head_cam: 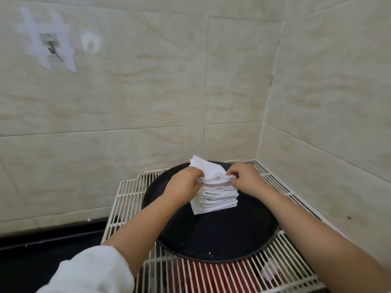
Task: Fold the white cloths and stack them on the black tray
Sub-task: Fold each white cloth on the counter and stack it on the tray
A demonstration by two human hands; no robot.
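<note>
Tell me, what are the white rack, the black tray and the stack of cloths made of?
White rack: looks like coated metal wire, thin parallel bars. Black tray: matte, slightly speckled, plastic or coated metal; can't tell which. Stack of cloths: soft woven fabric, probably cotton, with limp layered edges.

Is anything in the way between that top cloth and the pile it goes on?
Nothing visible. The left hand and right hand pinch the top white cloth directly over the stack of folded white cloths on the round black tray.
</note>
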